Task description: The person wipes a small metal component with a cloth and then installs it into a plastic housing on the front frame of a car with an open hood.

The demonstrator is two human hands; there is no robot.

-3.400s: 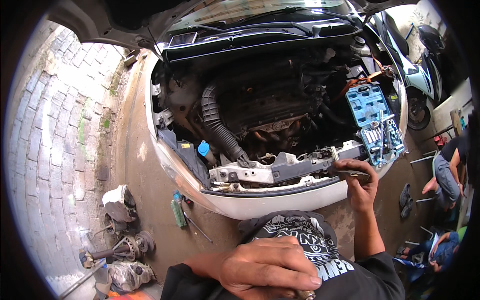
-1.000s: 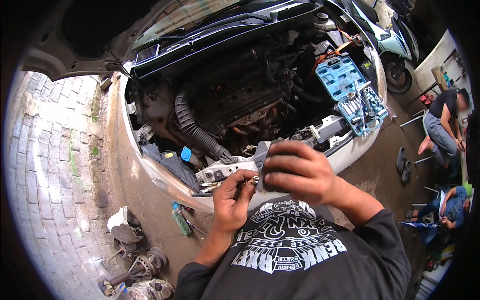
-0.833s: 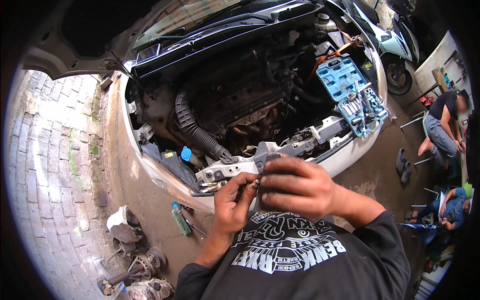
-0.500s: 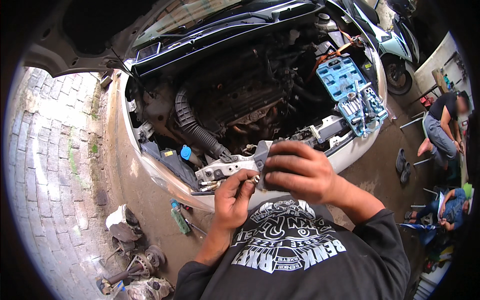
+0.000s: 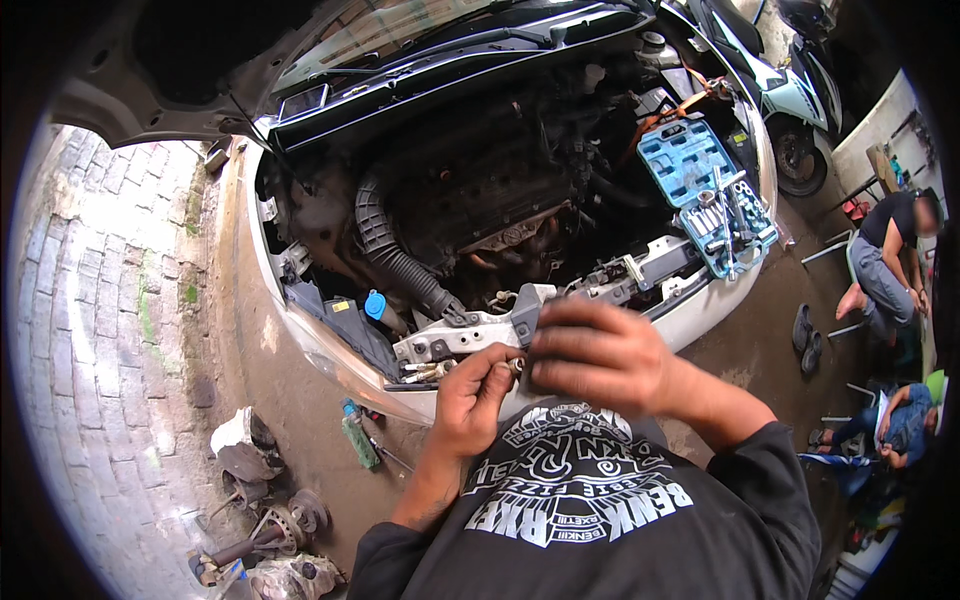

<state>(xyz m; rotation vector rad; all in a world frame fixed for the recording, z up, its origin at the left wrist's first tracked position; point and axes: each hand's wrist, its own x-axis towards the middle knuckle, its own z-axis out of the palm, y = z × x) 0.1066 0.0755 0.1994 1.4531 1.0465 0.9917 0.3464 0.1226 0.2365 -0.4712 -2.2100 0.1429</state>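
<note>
Between the thumb and fingers of my left hand [image 5: 468, 402] is a small metal spark plug [image 5: 516, 366], its end sticking out toward the right; most of it is hidden by the fingers. My right hand [image 5: 608, 352], blurred by motion, holds a dark sheet that looks like sandpaper [image 5: 529, 382] against that end. Both hands are over the car's front edge, close together. More small metal parts like spark plugs [image 5: 428, 372] lie on the front panel [image 5: 470, 338], just left of my left hand.
Ahead lies the open engine bay [image 5: 500, 200], with a ribbed air hose [image 5: 378, 230]. A blue socket case [image 5: 690, 165] rests open at its right side. Greasy axle parts [image 5: 290, 525] and a green bottle [image 5: 360, 437] are on the ground at left. Two people [image 5: 890, 250] sit at far right.
My right hand has shifted slightly against the spark plug's end, and less of the dark sheet shows. My left hand keeps its pinch, moved a touch to the right.
</note>
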